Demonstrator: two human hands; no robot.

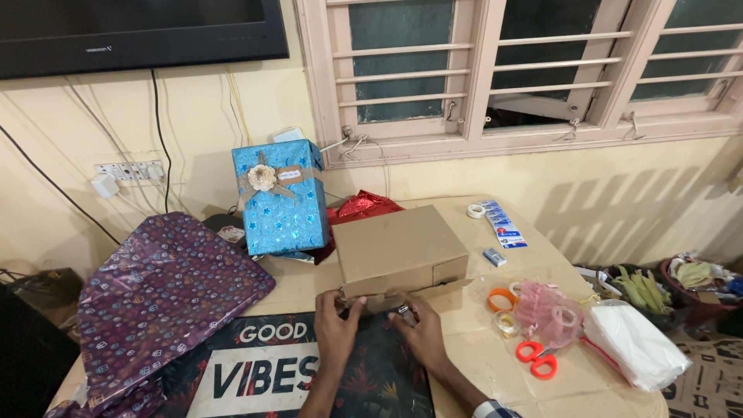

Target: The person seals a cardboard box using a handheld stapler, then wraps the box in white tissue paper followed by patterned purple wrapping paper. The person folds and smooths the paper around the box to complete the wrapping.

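A plain brown cardboard box [398, 246] lies on the table [534, 263] in front of me. My left hand [337, 327] and my right hand [418, 329] both press their fingers against the flap along its near lower edge. Under my hands lies a dark printed sheet with flowers and large white lettering [263, 371]. A blue wrapped gift box with a bow and tag [280, 197] stands behind the cardboard box to the left.
Purple patterned wrapping paper [159, 298] drapes over the table's left side. Red foil paper [364, 206] sits behind the box. To the right lie tape rolls [501, 299], red-handled scissors [538, 358], a pink mesh bag [546, 310], white cloth [635, 344] and small packets [503, 224].
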